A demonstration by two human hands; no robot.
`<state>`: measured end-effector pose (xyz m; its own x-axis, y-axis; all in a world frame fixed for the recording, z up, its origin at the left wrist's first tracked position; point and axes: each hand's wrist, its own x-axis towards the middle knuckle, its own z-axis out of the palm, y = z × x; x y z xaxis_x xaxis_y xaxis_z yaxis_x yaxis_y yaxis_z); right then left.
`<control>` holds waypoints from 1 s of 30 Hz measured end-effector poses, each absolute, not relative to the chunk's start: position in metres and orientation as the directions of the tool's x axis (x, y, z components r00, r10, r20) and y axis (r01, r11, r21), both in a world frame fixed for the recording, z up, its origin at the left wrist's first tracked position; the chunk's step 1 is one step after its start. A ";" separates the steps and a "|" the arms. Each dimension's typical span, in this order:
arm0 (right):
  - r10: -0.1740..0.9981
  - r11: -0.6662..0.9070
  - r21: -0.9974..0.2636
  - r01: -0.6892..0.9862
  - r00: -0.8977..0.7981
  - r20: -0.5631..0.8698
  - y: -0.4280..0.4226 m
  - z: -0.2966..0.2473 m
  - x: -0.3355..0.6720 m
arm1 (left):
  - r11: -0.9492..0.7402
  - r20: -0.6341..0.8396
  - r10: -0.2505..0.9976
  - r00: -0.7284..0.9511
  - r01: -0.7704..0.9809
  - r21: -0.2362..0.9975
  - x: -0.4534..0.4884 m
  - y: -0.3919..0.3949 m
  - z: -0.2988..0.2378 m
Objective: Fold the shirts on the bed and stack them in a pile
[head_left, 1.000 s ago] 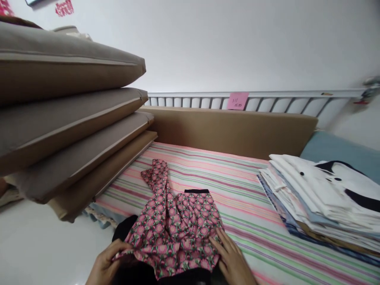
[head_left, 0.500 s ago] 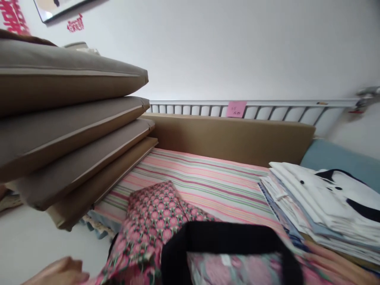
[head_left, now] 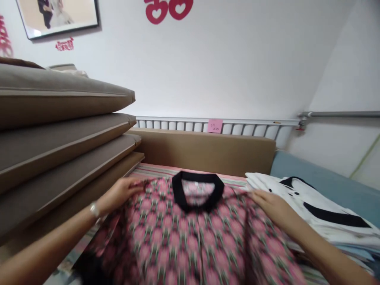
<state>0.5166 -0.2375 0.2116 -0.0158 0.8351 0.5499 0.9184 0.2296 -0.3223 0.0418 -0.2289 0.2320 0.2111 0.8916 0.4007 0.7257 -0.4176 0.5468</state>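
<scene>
A pink patterned shirt [head_left: 178, 229] with a black collar band is stretched between my two hands, its front facing up and its neckline toward the far side. My left hand [head_left: 126, 192] pinches one shoulder, and a pale band circles that wrist. On the other side my right hand [head_left: 263, 200] grips the opposite shoulder. The sleeves hang down at both sides, blurred by motion, and the lower hem lies outside the view. Beneath and behind it shows a striped sheet [head_left: 160, 170].
Thick grey-brown cushions [head_left: 65, 130] are stacked on the left. Folded clothes [head_left: 314, 202], a white one with black trim on top, lie at right. A brown padded board [head_left: 204, 150] stands before a white radiator [head_left: 175, 126] bearing a pink note [head_left: 215, 125].
The shirt has been raised and spread out, its collar now farther up the view. Both hands have come up from the bottom edge to its shoulders. The camera view has tilted upward.
</scene>
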 end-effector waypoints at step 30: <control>0.860 0.259 -0.132 0.957 -0.166 0.483 -0.253 -0.014 0.509 | -0.408 0.444 0.867 0.228 0.837 0.366 0.023 -0.193 0.007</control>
